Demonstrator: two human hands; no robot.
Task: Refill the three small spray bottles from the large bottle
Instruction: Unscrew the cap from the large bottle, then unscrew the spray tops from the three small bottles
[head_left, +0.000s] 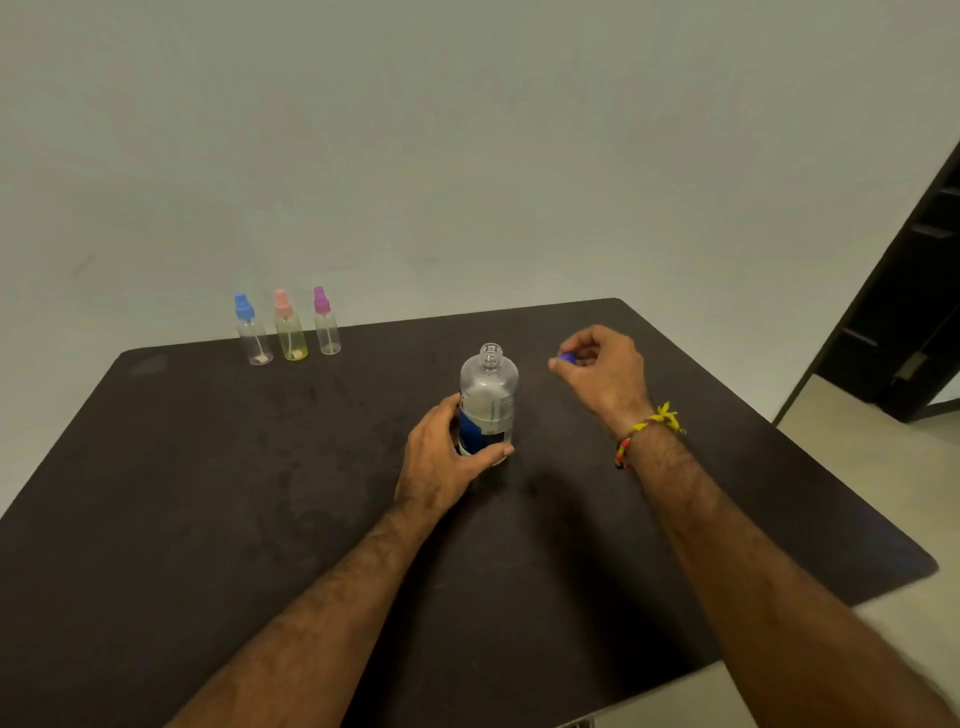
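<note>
so over at the far left edge of the dark table (208, 493) there's a row of three little spray bottles standing upright: blue-capped spray bottle (253, 330), then the pink-capped spray bottle (289, 326) with yellowish liquid in it, then the purple-capped spray bottle (325, 322). all three have their tops on. mid-table the large clear bottle (488, 395) stands upright, neck open, blue label low down. left hand (441, 457) is wrapped around its lower part. just right of it, the right hand (602, 369) pinches the small blue cap (566, 357) in its fingertips, above the table. threaded bracelet (647, 428) on that wrist.
</note>
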